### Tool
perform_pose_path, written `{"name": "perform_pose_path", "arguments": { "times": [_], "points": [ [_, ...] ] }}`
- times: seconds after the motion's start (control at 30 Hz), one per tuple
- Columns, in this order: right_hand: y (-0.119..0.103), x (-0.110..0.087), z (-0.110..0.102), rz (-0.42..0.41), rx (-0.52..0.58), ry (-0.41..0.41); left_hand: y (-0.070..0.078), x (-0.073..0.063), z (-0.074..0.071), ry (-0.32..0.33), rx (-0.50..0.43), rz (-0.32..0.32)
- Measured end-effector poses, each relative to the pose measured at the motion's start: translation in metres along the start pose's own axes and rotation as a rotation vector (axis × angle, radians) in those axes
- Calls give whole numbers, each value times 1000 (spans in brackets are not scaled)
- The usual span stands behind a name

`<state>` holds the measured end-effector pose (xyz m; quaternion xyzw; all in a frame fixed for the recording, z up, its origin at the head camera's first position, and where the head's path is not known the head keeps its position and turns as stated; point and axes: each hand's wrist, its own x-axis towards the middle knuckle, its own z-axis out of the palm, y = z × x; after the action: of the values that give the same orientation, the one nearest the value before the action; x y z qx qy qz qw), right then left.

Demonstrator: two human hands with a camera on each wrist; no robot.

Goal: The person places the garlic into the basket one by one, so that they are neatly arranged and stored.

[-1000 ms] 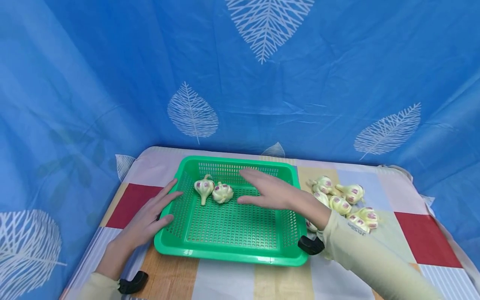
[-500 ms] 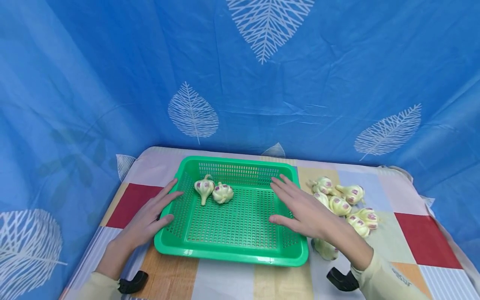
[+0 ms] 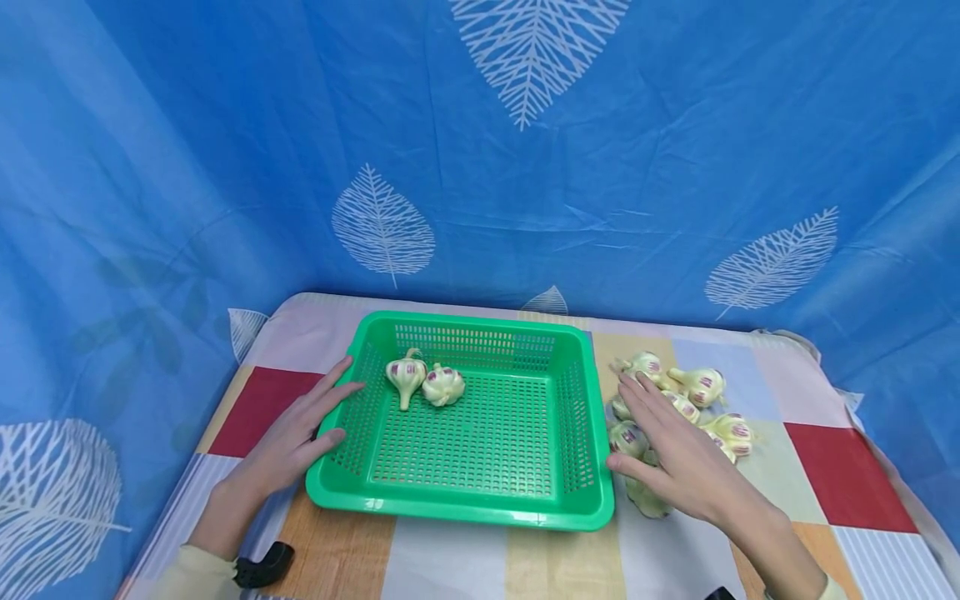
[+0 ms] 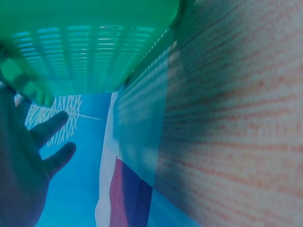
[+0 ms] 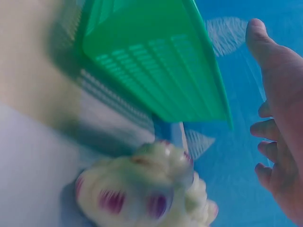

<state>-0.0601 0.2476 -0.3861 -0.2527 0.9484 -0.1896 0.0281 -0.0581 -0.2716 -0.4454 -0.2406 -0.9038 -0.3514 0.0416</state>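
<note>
A green plastic basket (image 3: pixel 457 515) with slotted walls stands on the table. Two bulbs of garlic, one with its stem toward me (image 3: pixel 406 375) and a rounder bulb (image 3: pixel 443 386), lie inside near its left wall. At the left rim is my left hand (image 3: pixel 288 437), fingers spread and fingertips over the edge; contact with the rim is unclear. My right hand (image 3: pixel 682 458) is above a heap of garlic bulbs (image 3: pixel 701 386) right of the basket, fingers extended, partly hiding the heap. In the right wrist view, bulbs (image 5: pixel 128 194) lie below the hand (image 5: pixel 284 118), apart from it.
A patchwork-patterned cloth (image 3: pixel 450 558) covers the table. Blue curtains (image 3: pixel 637 167) with white leaf prints hang behind the table and at both sides. The basket wall (image 4: pixel 85 61) fills the top of the left wrist view.
My right hand has moved right, from over the basket's inside to above the garlic heap. The left hand and the two bulbs in the basket have stayed in place.
</note>
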Motion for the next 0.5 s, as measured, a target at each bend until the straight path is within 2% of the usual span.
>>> {"name": "perform_pose_path", "arguments": {
  "times": [0.5],
  "points": [
    [23,-50,11,223,145,64,3,1,-2,4,-5,-3]
  ]
}}
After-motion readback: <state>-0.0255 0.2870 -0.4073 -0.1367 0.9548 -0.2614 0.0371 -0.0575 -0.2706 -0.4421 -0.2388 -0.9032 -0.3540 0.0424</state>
